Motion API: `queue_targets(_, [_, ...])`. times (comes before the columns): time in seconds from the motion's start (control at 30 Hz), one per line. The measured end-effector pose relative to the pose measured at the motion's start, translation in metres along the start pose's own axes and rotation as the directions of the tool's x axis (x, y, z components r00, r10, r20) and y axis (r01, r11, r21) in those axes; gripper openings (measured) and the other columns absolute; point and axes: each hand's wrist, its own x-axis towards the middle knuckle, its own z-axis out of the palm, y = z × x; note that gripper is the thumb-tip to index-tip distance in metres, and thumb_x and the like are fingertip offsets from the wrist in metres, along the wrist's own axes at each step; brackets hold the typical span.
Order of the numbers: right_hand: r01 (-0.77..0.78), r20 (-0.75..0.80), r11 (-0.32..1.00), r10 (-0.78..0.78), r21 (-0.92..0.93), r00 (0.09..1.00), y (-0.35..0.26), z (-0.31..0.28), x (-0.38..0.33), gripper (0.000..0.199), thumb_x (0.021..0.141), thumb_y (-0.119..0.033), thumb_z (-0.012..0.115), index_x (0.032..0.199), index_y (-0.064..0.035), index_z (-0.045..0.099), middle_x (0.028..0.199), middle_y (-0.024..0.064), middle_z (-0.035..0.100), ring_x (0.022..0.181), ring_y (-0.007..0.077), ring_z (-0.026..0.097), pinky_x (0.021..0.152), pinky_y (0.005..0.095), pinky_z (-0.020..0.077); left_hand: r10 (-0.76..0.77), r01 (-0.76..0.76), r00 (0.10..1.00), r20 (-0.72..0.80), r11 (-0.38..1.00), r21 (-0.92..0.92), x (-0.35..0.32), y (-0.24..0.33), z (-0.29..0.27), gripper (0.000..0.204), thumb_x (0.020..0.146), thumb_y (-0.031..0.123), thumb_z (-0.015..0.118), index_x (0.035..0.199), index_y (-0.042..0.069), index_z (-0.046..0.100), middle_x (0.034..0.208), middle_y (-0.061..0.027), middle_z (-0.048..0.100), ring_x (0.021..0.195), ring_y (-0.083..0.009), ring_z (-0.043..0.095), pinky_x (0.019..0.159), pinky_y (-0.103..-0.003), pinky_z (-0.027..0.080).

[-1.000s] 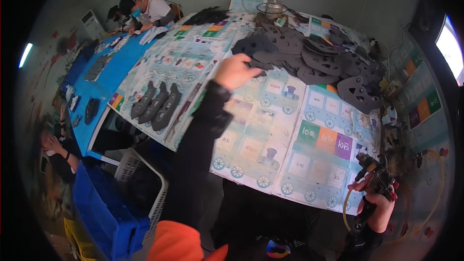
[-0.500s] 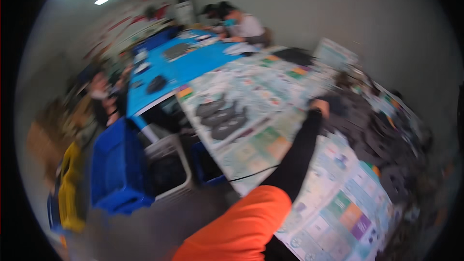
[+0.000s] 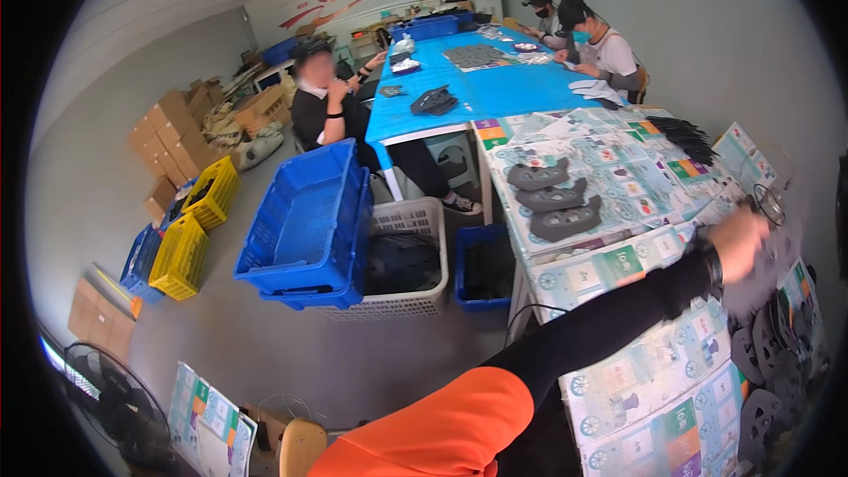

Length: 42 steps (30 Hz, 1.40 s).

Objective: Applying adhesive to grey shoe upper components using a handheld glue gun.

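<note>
Left: blue plastic crates (image 3: 300,221), stacked. Right of centre: three grey cut-out pads (image 3: 552,198), in a row on the papered table (image 3: 609,397). Far right: left hand (image 3: 740,243), blurred, grip indeterminable, at the grey pad heap (image 3: 763,344).

Three grey pieces (image 3: 552,201) right of centre, a pile of more (image 3: 765,343) at lower right too overlapped to count, one near hand (image 3: 740,245) at right, two yellow crates (image 3: 179,258) at left, one white basket (image 3: 402,303) at centre, three people (image 3: 614,55) above.
</note>
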Motion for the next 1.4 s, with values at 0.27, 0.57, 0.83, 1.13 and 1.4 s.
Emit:
queue_targets(0.27, [0.014, 0.009, 1.0, -0.014, 0.006, 1.0, -0.007, 0.015, -0.016, 0.042, 0.073, -0.007, 0.058, 0.11, 0.0127, 0.064, 0.098, 0.0229, 0.072, 0.091, 0.0369, 0.076, 0.068, 0.0415, 0.0609, 0.138, 0.114, 0.723, 0.677, 0.943, -0.314, -0.207, 0.046, 0.048, 0.034, 0.07, -0.001, 0.068, 0.101, 0.005, 0.081, 0.083, -0.0105, 0.078, 0.081, -0.0313, 0.074, 0.074, -0.044, 0.056])
queue_targets(0.57, [0.015, -0.03, 1.0, -0.016, -0.014, 0.999, -0.004, 0.016, -0.021, 0.045, 0.071, -0.006, 0.057, 0.111, 0.0132, 0.065, 0.101, 0.0231, 0.072, 0.093, 0.0365, 0.075, 0.075, 0.0431, 0.0611, -0.105, 0.503, 0.683, 0.723, 0.785, -0.361, -0.259, 0.064, 0.025, 0.122, 0.077, 0.005, 0.09, 0.168, 0.003, 0.009, 0.153, -0.0241, 0.037, 0.139, -0.0388, 0.047, 0.115, -0.04, 0.042])
queue_targets(0.83, [0.017, -0.071, 1.0, -0.018, -0.022, 0.997, 0.005, 0.004, -0.028, 0.048, 0.068, -0.005, 0.055, 0.111, 0.0137, 0.066, 0.103, 0.0232, 0.073, 0.094, 0.0362, 0.075, 0.08, 0.0446, 0.0613, -0.196, 0.45, 0.829, 0.525, 0.791, -0.414, -0.311, 0.089, -0.007, 0.1, 0.081, -0.014, 0.07, 0.166, 0.009, 0.023, 0.165, -0.0217, 0.029, 0.152, -0.0429, 0.036, 0.123, -0.044, 0.037])
queue_targets(1.13, [0.038, -0.222, 0.958, 0.027, 0.284, 0.975, 0.014, -0.03, -0.102, 0.051, 0.066, -0.004, 0.054, 0.111, 0.0142, 0.067, 0.106, 0.0233, 0.074, 0.096, 0.0358, 0.075, 0.086, 0.0463, 0.0616, -0.061, 0.606, 0.705, 0.707, 0.57, -0.555, -0.256, 0.145, -0.085, 0.065, 0.101, 0.005, 0.068, 0.161, 0.008, 0.044, 0.117, -0.0131, 0.071, 0.093, -0.0172, 0.069, 0.082, -0.03, 0.054])
queue_targets(1.4, [-0.087, -0.085, 0.984, 0.101, 0.154, 0.991, 0.006, -0.042, -0.103, 0.04, 0.087, -0.003, 0.059, 0.127, -0.0035, 0.062, 0.102, 0.0067, 0.075, 0.091, 0.0124, 0.069, 0.057, 0.0285, 0.0586, 0.96, 0.479, 0.138, 0.245, 0.152, -0.865, -0.163, 0.287, -0.104, 0.064, 0.104, 0.032, 0.071, 0.156, 0.002, 0.05, 0.095, -0.0103, 0.08, 0.068, -0.0329, 0.072, 0.065, -0.035, 0.059])
